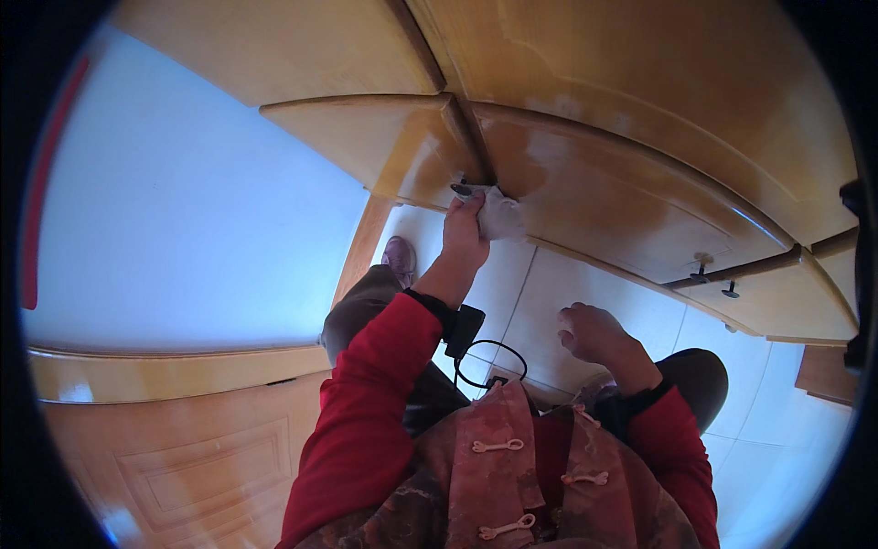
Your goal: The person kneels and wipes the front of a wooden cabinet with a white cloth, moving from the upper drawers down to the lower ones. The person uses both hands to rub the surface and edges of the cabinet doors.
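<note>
My left hand (468,226) holds a crumpled white cloth (499,214) against the lower edge of a glossy wooden cabinet, where two of its doors meet. A dark metal knob (461,189) shows beside my thumb. My right hand (591,333) hangs over the tiled floor with its fingers curled, touching nothing that I can see. Beyond it, the large cabinet door (617,192) has a dark knob (699,274) near its lower right corner, with another knob (730,290) on the door to the right.
White tiles (549,274) cover the floor between my knees. To the left stand a white wall (199,192) with a wooden post (362,240) at its edge and a panelled wooden door (206,466). A black cable (525,357) loops in front of my chest.
</note>
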The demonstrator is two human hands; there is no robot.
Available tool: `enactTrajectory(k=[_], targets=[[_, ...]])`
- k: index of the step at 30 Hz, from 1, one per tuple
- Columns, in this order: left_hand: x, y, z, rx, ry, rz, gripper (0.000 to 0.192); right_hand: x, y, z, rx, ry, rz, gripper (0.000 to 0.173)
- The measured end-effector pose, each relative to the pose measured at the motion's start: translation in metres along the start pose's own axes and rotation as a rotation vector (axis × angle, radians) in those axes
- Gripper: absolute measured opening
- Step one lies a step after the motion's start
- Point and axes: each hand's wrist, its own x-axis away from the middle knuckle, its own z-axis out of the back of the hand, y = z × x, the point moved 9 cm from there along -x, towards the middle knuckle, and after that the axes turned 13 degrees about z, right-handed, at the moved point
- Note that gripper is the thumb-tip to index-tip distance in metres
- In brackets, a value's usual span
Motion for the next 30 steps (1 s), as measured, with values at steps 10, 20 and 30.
enactTrajectory(k=[10, 20, 30], targets=[[-0.033, 0.007, 0.052, -0.302, 0.220, -0.061, 0.020, 0.001, 0.005, -0.006, 0.034, -0.035, -0.019, 0.035], [-0.033, -0.019, 0.031, 0.009, -0.084, 0.058, 0.029, -0.002, 0.010, -0.009, 0.062, -0.036, -0.008, 0.032], [0.018, -0.012, -0.001, 0.054, 0.056, 0.136, 0.029, -0.003, 0.013, -0.011, 0.063, -0.094, -0.065, 0.030]])
